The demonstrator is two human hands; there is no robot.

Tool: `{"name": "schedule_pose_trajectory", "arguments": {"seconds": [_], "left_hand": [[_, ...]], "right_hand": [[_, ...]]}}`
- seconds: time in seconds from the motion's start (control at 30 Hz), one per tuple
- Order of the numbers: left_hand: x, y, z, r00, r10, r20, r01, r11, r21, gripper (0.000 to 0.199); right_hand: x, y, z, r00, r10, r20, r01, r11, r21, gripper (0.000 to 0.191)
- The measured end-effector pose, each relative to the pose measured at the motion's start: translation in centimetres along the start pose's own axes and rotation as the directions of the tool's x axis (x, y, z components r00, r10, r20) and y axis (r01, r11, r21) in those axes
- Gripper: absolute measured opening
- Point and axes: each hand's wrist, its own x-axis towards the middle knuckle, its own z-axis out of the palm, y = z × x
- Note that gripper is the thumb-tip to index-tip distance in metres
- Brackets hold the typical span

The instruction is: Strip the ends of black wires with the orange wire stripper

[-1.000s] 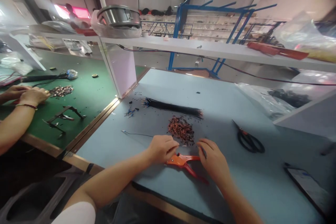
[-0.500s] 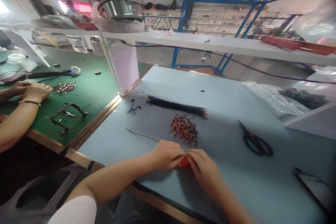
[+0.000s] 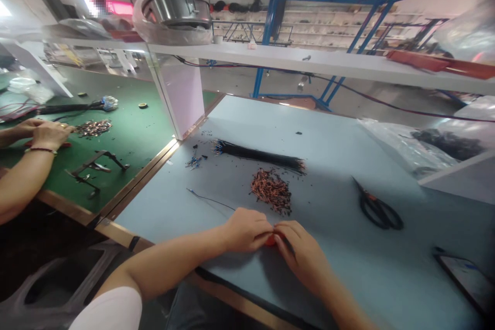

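Observation:
My left hand [image 3: 247, 229] is closed with finger and thumb pinched on a thin black wire [image 3: 212, 199], whose blue-tipped end lies out to the left on the table. Fingertip to fingertip with it, my right hand [image 3: 299, 245] is curled over an orange-red object [image 3: 270, 240], mostly hidden by the fingers; its kind does not show. Just beyond the hands is a heap of small copper-coloured pieces with dark ends [image 3: 270, 191]. Behind that heap lies a bundle of black wires [image 3: 259, 155], with blue tips at its left end.
Black-handled scissors [image 3: 377, 209] and a phone [image 3: 466, 281] lie to the right. Several loose blue-tipped bits [image 3: 194, 161] are at the left. A white shelf [image 3: 247, 54] crosses above the table [image 3: 328, 144]. A co-worker's hands [image 3: 48, 134] are over the green table [image 3: 143, 131].
My fingertips have shifted slightly, and less of the orange-red object shows between them. The wire's free end has moved very little. The co-worker's hands have moved slightly left.

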Motion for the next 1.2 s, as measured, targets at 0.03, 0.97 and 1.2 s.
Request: {"name": "schedule_pose_trajectory", "arguments": {"seconds": [0.03,0.97,1.2], "left_hand": [[0.0,0.0,0.1,1.0,-0.001,-0.005,0.0,1.0,-0.002,0.019],[1.0,-1.3,-1.7,0.979,-0.044,-0.198,0.032,0.997,-0.064,0.014],[1.0,-1.7,-1.8,0.97,-0.108,-0.218,0.12,0.992,0.043,0.013]], "right_hand": [[0.0,0.0,0.0,1.0,0.0,0.003,0.0,1.0,0.0,0.015],[0.6,0.8,-1.5,0.976,0.105,-0.192,-0.109,0.994,-0.013,0.014],[0.4,0.7,-1.8,0.969,0.141,-0.204,-0.139,0.99,0.021,0.015]]}}
